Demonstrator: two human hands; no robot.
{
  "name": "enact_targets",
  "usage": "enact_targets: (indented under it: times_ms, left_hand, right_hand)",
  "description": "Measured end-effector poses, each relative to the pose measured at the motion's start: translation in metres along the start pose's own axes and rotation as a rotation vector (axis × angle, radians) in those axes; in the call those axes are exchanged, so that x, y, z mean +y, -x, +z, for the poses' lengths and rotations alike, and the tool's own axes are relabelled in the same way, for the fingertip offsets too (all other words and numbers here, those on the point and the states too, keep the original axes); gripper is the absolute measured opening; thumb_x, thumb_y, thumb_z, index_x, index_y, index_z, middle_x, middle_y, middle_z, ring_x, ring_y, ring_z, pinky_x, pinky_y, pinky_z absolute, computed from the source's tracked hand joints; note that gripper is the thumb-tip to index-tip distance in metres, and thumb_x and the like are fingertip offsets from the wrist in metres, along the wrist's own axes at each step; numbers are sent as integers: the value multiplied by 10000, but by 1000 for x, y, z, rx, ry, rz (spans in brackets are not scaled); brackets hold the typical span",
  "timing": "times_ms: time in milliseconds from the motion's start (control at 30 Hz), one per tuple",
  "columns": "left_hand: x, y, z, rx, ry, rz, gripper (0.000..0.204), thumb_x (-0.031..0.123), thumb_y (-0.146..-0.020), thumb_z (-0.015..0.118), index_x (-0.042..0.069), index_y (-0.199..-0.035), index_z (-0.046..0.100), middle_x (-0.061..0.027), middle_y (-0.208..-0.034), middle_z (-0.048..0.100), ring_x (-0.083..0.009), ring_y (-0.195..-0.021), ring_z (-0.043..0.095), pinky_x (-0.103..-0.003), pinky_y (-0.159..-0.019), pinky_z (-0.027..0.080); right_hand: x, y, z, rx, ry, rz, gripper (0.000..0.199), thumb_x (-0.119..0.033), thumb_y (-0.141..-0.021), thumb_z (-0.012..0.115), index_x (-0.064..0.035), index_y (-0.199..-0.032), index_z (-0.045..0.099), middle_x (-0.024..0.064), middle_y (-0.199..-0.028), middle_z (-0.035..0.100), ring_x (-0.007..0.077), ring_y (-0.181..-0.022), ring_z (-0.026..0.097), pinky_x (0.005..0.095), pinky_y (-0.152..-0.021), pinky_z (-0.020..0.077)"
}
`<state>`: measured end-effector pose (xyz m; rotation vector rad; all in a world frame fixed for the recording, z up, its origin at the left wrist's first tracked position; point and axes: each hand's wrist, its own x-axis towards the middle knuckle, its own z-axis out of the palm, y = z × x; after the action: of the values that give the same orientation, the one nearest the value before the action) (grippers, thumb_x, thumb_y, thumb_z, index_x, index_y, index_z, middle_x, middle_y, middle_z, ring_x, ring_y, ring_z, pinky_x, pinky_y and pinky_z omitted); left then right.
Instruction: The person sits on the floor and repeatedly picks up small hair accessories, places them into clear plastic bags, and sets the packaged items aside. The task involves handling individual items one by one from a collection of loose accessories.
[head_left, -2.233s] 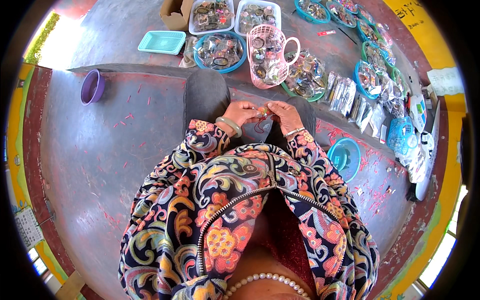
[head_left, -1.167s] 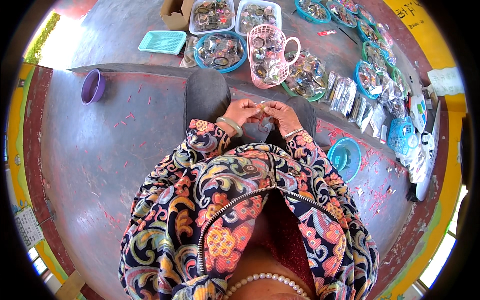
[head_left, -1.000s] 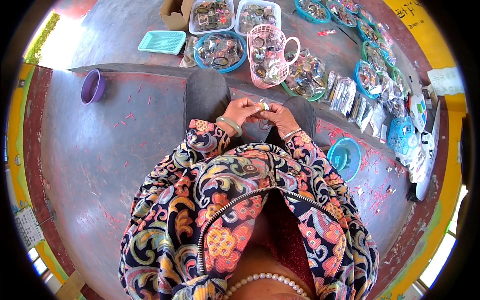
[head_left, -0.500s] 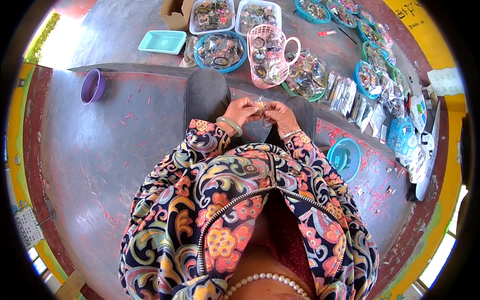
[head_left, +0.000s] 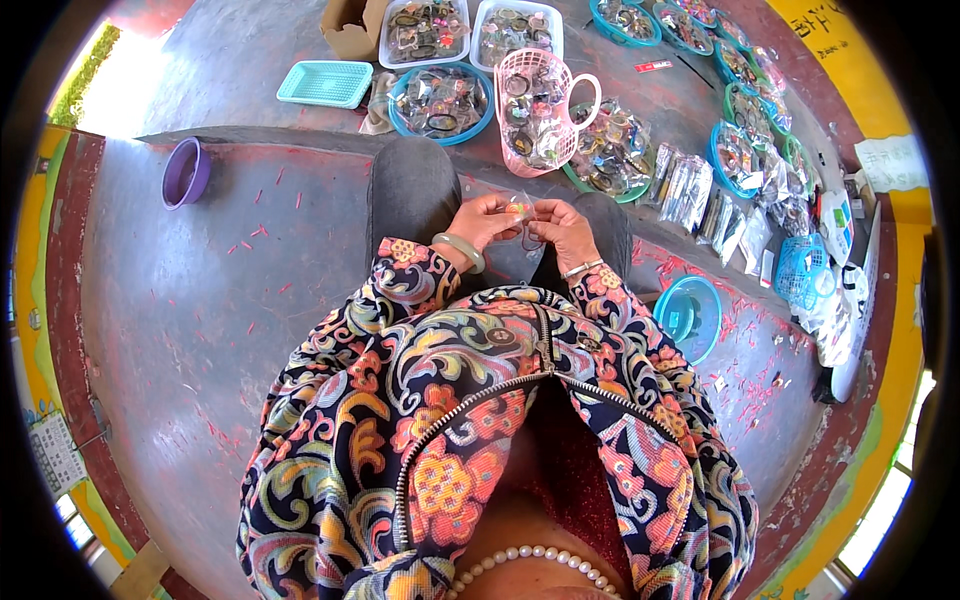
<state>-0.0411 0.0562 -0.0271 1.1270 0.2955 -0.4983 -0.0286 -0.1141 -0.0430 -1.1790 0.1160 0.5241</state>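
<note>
Above my lap, my left hand [head_left: 482, 222] pinches a small clear plastic bag [head_left: 518, 207] with something orange and yellow in it. My right hand [head_left: 563, 233] meets it from the other side, thumb and fingers pressed together at the bag's right edge. A thin dark elastic loop [head_left: 530, 241] hangs between the hands, below the right fingertips. What exactly the bag contains is too small to make out. Just beyond my knees stands a pink handled basket [head_left: 505, 140] of bagged small items. Beside it is a blue round basket [head_left: 398, 118], likewise filled.
White trays [head_left: 465, 50] of bagged items and a turquoise tray [head_left: 325, 84] stand farther back. Several more filled baskets [head_left: 722, 165] line the right, near bundled clear packets [head_left: 685, 188]. A purple basin [head_left: 187, 175] is at left, a teal bucket [head_left: 690, 318] by my right side. Red scraps litter the floor.
Both hands have stayed in place, with small finger shifts. The clear bag now shows more spread between the fingertips, and the dark loop has moved slightly.
</note>
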Motion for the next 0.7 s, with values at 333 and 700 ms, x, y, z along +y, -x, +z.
enact_targets:
  times_ms: [333, 700]
  left_hand:
    - [-3, -3, -4, 0, -109, 35, 149, 155, -774, 599, 33, -841, 550, -17, -767, 566, -92, -680, 532, -230, -645, 439]
    - [3, 1, -4, 38, -189, -66, 140, 178, -789, 568, 53, -850, 549, -7, -774, 574, -90, -678, 550, -217, -572, 421]
  right_hand:
    - [5, -1, 0, -28, 80, -1, 130, -40, -743, 594, -6, -862, 555, 7, -768, 557, 59, -675, 497, 182, -605, 402]
    - [4, 1, 4, 38, 94, -4, 125, -130, -771, 586, -33, -847, 565, -5, -734, 564, 61, -648, 500, 199, -587, 394]
